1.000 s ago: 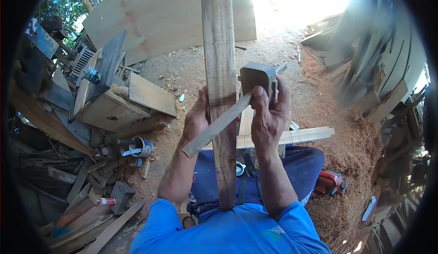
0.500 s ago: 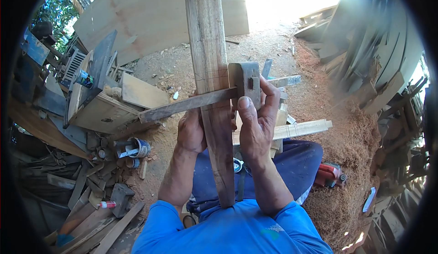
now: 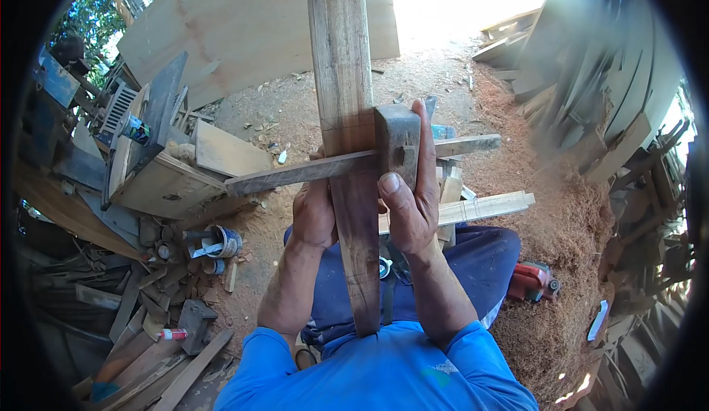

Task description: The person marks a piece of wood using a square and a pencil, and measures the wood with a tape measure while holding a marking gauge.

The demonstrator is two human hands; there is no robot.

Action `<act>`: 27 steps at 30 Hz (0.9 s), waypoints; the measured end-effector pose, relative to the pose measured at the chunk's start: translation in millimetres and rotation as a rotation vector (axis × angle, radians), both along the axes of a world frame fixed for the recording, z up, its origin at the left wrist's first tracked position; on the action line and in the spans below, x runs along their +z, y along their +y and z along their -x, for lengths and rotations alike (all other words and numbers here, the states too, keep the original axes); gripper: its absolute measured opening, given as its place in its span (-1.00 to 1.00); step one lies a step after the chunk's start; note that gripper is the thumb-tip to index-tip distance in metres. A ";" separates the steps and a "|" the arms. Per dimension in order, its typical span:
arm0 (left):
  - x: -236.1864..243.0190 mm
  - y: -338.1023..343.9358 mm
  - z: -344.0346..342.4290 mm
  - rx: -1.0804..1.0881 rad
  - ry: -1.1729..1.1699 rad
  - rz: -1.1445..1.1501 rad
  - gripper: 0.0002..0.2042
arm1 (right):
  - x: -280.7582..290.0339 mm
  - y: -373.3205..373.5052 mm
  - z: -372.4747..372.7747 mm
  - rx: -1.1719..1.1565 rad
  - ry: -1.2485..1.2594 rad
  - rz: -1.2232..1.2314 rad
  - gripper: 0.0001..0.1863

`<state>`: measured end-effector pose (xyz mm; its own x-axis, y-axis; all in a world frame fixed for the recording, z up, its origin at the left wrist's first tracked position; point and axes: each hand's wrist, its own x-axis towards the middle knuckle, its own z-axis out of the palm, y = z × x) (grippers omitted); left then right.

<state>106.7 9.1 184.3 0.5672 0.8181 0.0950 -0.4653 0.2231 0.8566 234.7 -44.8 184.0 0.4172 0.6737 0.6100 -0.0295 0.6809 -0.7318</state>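
Note:
A long wooden plank (image 3: 343, 64) stands up in front of me, its near end against my blue shirt. My left hand (image 3: 315, 211) is closed around its left edge, the fingers hidden behind the wood. Across the plank's face lies the beam of a wooden marking gauge (image 3: 303, 171). The gauge's block sits against the plank's right edge. My right hand (image 3: 413, 204) holds that block, thumb on the near side and fingers along its right side. Thin lines cross the plank just above the beam.
Light wood strips (image 3: 487, 208) lie beyond my knees. A red power tool (image 3: 532, 282) rests by sawdust heaps (image 3: 539, 344) at right. To the left are a wooden machine stand (image 3: 166, 182), a paint-stained can (image 3: 225, 241) and scrap wood (image 3: 140, 293). Boards lean along the right side (image 3: 628, 79).
The plank and gauge have shifted slightly right. My right fingers have straightened along the block, which has turned a little, and more of the beam shows beyond it.

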 end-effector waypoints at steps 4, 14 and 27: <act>-2.6 -0.5 -0.6 -0.018 0.068 -0.156 -0.39 | -5.6 -0.5 -3.2 0.014 0.110 0.023 -0.07; -1.1 -6.8 -9.0 0.034 0.072 -0.146 -0.44 | -7.5 -4.3 -9.6 -0.021 -0.003 0.020 -0.05; -1.9 -7.3 -12.3 0.162 -0.107 -0.451 -0.26 | -3.1 -2.4 -18.4 0.208 0.136 0.095 -0.03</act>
